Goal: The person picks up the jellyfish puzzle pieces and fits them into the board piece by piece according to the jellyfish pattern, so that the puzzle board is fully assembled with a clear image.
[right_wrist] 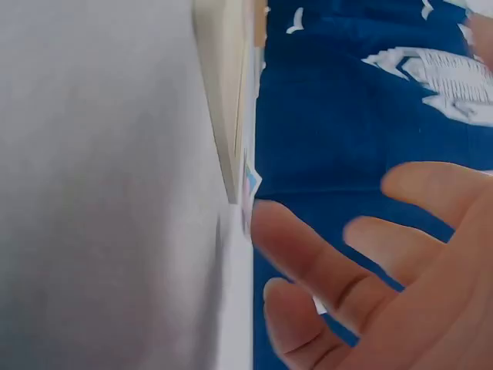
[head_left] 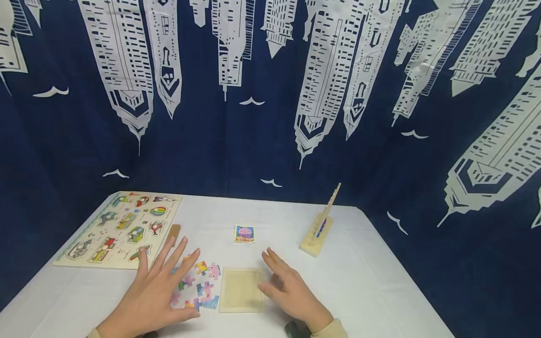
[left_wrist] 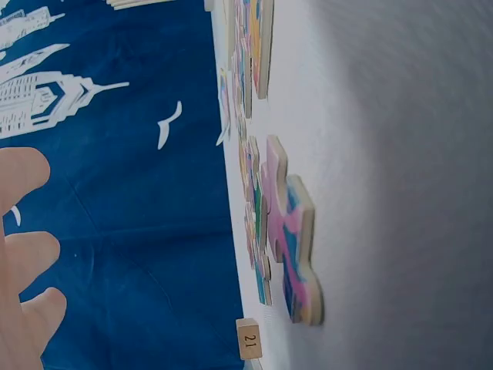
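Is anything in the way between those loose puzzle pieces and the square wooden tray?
Nothing visible stands between the pieces and the tray; the nearest lie close to its left edge. The left hand hides some pieces in the head view, while the right hand is by the tray's right edge.

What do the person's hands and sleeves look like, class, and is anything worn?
The left hand and right hand are ungloved. The left sleeve and right sleeve are beige. A dark, rounded object shows beside the right one, a dark sliver near the left.
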{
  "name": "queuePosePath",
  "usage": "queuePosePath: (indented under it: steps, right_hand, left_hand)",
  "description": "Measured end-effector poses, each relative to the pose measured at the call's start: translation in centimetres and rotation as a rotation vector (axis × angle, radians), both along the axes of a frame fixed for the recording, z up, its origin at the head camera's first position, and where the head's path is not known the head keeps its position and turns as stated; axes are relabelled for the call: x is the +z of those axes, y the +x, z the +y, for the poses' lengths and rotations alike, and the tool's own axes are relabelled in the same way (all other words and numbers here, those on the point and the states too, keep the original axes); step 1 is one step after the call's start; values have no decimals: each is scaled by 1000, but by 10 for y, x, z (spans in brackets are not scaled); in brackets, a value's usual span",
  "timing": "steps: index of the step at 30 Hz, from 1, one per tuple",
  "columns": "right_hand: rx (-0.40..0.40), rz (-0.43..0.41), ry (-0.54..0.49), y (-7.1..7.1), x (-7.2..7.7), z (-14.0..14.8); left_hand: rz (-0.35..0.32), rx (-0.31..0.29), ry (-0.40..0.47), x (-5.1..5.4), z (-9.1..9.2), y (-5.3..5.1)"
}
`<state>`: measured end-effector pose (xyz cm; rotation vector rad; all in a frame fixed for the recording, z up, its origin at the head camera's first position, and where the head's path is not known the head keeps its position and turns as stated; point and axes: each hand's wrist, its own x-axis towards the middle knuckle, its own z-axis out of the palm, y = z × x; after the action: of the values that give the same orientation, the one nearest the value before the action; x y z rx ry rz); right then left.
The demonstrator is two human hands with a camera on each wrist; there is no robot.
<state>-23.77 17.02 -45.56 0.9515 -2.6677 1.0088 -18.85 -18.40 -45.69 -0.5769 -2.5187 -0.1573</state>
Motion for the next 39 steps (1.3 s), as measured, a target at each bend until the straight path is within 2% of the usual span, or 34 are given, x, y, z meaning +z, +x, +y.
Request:
queuePosePath:
  steps: [2, 7, 12, 14, 16, 19, 22, 24, 28, 34, 39]
  right_hand:
    - [7, -38, -10, -4, -3, 2]
    - [-28, -74, 62, -10, -10, 2]
    - [-71, -76, 160, -9, -11, 1]
    - [-82, -68, 206, -8, -11, 0]
    - [-85, -72, 234, -8, -11, 0]
    - [-86, -79, 253, -8, -11, -1]
    - [-89, -84, 256, -9, -12, -1]
    - [-93, -89, 256, -9, -12, -2]
    - [-87, -85, 253, -9, -11, -1]
    - [-82, -84, 263, -9, -12, -1]
    - [-77, -69, 271, -8, -11, -1]
  left_hand:
    - [-25, -3, 9, 0, 0, 0]
    - [-69, -20, 60, 2, 0, 1]
    - [-11, -47, 156, 6, 6, 0]
    - [-17, -52, 203, 5, 10, 1]
    - [-65, -60, 244, 4, 13, 3]
    - [-191, -83, 288, 0, 18, 5]
    - [-295, -126, 286, -5, 21, 4]
    - [-329, -154, 256, -9, 24, 3]
    - [-345, -193, 194, -16, 28, 0]
    - [-344, -233, 192, -19, 27, -1]
    - [-358, -233, 198, -17, 26, 0]
